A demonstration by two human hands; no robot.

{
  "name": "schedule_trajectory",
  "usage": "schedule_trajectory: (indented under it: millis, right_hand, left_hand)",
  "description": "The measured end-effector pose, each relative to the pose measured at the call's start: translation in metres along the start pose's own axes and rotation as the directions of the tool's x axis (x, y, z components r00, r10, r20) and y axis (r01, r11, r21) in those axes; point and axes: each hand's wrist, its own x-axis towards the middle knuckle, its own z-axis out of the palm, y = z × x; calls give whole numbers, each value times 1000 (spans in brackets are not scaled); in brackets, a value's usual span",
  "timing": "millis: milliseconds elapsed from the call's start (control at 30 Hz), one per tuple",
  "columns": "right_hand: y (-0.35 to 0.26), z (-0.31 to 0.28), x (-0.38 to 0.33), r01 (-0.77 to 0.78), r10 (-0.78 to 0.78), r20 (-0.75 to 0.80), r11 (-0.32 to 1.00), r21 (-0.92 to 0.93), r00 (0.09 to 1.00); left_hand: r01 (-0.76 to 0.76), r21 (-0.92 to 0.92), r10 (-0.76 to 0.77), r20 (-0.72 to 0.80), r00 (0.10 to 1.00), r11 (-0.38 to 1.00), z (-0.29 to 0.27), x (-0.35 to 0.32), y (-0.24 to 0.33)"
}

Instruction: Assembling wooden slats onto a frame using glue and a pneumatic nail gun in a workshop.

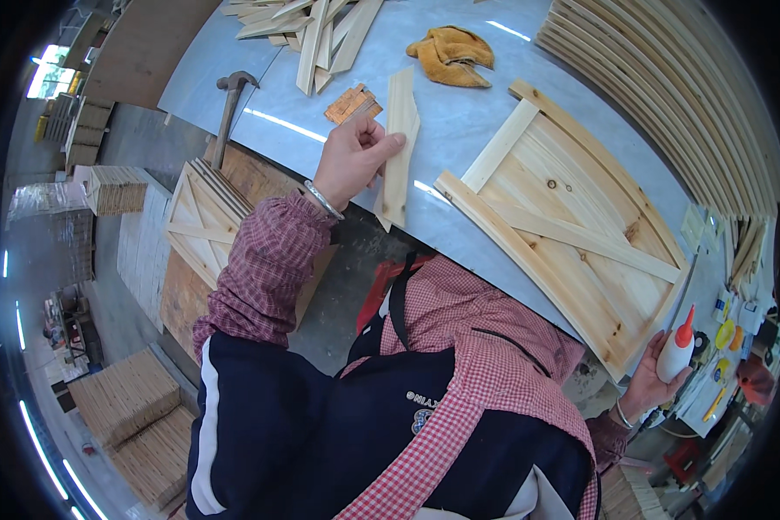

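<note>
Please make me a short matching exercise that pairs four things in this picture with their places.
Things:
1. Wooden slat
2. White bottle
3. Large wooden panel
4. Hammer

Places:
A. In the right hand
B. Left of the left hand
C. In the left hand
D. On the table, between the two hands

Pairs: 1-C, 2-A, 3-D, 4-B

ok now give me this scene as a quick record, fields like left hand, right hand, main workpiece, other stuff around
left hand: pinching a pale wooden slat between thumb and fingers; hand
right hand: holding a white bottle with red nozzle; hand
workpiece: wooden panel with diagonal brace, lying on the table
surface: blue-grey table
far side: loose wood strips, tan glove-like item
left side: hammer
upper right: stacked curved boards
</note>
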Motion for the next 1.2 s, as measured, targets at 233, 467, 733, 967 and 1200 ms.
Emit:
schedule_trajectory:
  millis: [233,467,733,967,1200]
  right_hand:
    - [1,-3,-2,29,-29,-36,1000,8,999]
    - [-6,-12,-9,2,-6,65,999,55,998]
    - [-2,-17,-24,52,-51,-14,996,78,999]
    - [-6,-25,-25,48,-45,-24,994,103,999]
    - [-6,-33,-27,28,-26,-18,991,129,1000]
  left_hand:
    - [-60,-368,126,156,980,928,27,-8,29]
    - [-130,-390,256,289,923,912,100,-26,48]
    - [-350,263,252,341,906,899,194,-46,30]
    - [-503,251,384,401,832,827,177,-31,30]
    - [-940,307,561,809,176,-148,170,7,52]
